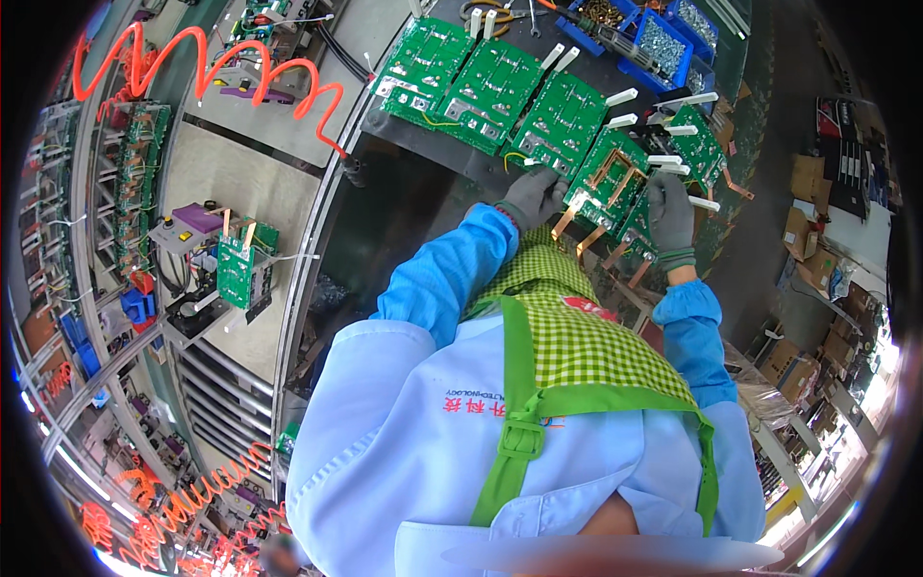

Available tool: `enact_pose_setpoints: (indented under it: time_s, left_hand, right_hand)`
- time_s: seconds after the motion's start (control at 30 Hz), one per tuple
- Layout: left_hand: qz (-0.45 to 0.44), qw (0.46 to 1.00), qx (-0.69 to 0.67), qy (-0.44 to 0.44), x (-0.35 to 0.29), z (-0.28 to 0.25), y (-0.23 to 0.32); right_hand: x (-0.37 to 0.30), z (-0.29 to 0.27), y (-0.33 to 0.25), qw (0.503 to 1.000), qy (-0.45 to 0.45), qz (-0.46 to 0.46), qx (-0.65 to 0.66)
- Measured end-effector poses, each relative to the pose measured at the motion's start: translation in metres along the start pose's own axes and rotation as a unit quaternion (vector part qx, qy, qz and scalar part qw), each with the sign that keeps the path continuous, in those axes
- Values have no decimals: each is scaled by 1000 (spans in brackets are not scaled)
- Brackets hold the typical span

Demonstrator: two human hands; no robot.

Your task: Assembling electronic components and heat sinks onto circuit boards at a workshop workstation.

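Observation:
A green circuit board [588, 192] with upright white posts and copper strips lies at the bench's near edge, between my two gloved hands. My left hand [535, 199], in a grey glove, has its fingers curled at the board's left corner. At the other side, my right hand [671, 219] is closed along the edge, close to the white posts; its fingertips are partly hidden. A copper frame [615, 179] sits on top of the board. Copper strips [569, 213] stick out toward me. Another green board with copper strips [699, 154] lies just beyond my right hand.
Several green boards [493, 88] stand in a row to the left along the dark bench. Blue bins [663, 48] of small metal parts, pliers [478, 14] and a wrench lie at the back. An orange coiled hose [279, 69] hangs over the conveyor [245, 168] at left.

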State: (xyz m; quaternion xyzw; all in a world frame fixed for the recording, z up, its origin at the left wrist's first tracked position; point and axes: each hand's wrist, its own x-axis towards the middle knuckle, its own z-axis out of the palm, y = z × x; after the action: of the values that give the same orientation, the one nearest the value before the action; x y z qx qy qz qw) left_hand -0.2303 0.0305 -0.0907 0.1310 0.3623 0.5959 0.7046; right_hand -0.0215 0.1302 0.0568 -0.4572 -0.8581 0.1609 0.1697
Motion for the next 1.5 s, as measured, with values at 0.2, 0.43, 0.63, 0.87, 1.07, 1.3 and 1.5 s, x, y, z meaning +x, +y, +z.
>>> enact_pose_setpoints:
  time_s: [0.2, 0.43, 0.63, 0.87, 1.07, 1.3, 1.5]
  left_hand:
    - [-159, 965, -203, 48, 4, 10, 12]
    - [-27, 994, 14, 107, -32, -3, 31]
    - [-62, 960, -269, 51, -26, 14, 59]
    - [-98, 938, -316, 104, -27, -19, 34]
    - [-169, 942, -154, 246, -28, -47, -3]
    - [-18, 978, 108, 175, -75, -86, 6]
    - [11, 996, 39, 75, -69, -15, 44]
  right_hand:
    - [-11, -7, -26, 998, -19, 18, 55]
    - [-16, -5, -42, 992, -47, 58, 106]
    - [-15, 2, -48, 988, -70, 53, 128]
    - [-5, 3, -65, 987, -84, 43, 128]
    - [-8, 10, -67, 981, -120, 58, 143]
    - [-12, 0, -50, 987, -87, 51, 124]
    - [-16, -3, -51, 919, -91, 218, 316]
